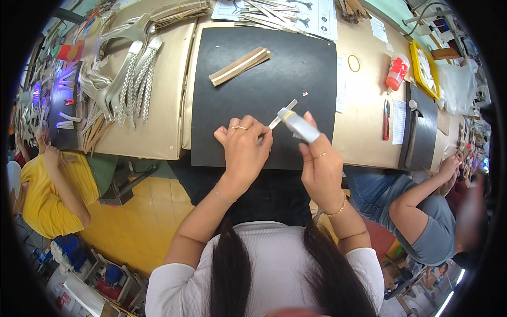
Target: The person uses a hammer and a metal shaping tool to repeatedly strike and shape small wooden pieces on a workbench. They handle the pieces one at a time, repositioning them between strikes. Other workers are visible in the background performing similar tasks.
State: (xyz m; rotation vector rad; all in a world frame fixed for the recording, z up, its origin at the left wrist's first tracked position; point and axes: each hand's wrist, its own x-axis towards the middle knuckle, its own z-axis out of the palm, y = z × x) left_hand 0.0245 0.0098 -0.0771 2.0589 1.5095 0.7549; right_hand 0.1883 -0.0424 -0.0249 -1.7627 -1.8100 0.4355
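Over the black mat [227, 127] my left hand [244, 145] is closed in a pinch on a narrow whitish strip [275, 122]. The strip slants up to the right, passing by the far end of what my right hand holds. My right hand [321, 164] grips a flat silver-grey piece [302, 127] with a yellow band around its far end; I cannot tell whether it is one piece or a bundle. Farther up the mat lies a stack of brown strips [240, 66] with a pale stripe along it. A tiny red-and-white scrap [304, 94] rests nearby.
Left stand grey straps with braided ends [134, 79]. Pale strips [269, 13] lie on printed sheets at the back. To the right are a rubber band [354, 63], a red-and-white bottle [397, 73], red-handled pliers [386, 120], a hammer [412, 129] and a yellow tray [425, 71]. People sit on both sides.
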